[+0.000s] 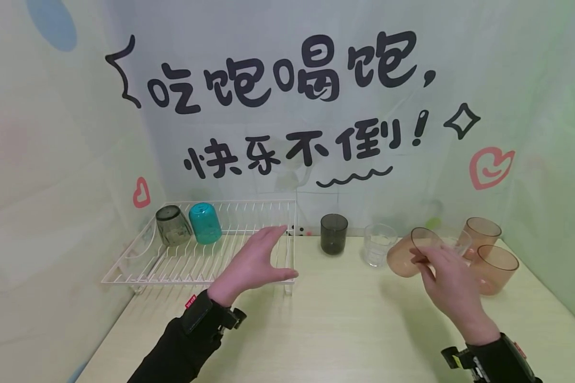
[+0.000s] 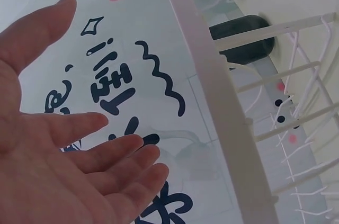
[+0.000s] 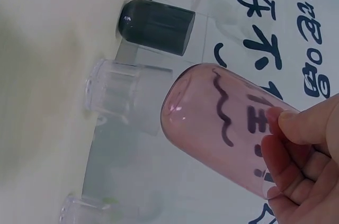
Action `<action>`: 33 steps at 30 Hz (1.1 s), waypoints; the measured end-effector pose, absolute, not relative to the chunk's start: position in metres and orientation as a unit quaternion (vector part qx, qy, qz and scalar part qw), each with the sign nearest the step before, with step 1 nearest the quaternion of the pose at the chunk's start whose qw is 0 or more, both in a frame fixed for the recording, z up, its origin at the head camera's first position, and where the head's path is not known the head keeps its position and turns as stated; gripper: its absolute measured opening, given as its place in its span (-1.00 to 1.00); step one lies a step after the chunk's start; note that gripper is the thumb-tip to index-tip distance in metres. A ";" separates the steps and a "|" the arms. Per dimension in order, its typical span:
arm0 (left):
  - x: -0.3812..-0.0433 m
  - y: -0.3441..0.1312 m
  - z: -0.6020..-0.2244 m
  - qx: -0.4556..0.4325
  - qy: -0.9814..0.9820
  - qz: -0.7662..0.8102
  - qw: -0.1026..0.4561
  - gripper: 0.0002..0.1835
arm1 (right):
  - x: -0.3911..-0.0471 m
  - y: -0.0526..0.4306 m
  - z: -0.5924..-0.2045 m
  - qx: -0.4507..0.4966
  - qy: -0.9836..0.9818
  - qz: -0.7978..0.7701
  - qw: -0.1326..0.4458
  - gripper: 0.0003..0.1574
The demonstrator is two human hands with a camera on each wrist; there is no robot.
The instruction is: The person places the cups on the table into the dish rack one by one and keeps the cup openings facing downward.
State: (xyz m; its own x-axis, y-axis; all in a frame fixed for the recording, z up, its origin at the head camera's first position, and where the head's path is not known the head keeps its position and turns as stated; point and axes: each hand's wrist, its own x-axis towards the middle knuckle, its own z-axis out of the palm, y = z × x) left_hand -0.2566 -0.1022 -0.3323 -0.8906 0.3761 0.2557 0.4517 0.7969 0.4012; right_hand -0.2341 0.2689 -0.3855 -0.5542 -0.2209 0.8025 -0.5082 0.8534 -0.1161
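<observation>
My right hand pinches a pinkish-amber see-through cup near its rim. The cup is tilted and, in the right wrist view, its rounded base points away from my fingers, apart from the table. My left hand is held over the right part of a white wire dish rack, thumb spread from the fingers and nothing in the palm. On the rack's left side, a grey cup and a teal cup stand upside down.
Along the back of the table are a dark grey cup and a clear cup. Another clear cup is partly hidden behind my right hand. Two amber cups stand at the right. A printed cloth hangs behind.
</observation>
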 end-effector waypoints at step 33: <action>-0.258 -0.089 -0.337 -0.236 -0.917 -0.303 0.104 0.03 | -0.232 0.232 -0.373 0.221 -0.843 0.266 0.413 -0.58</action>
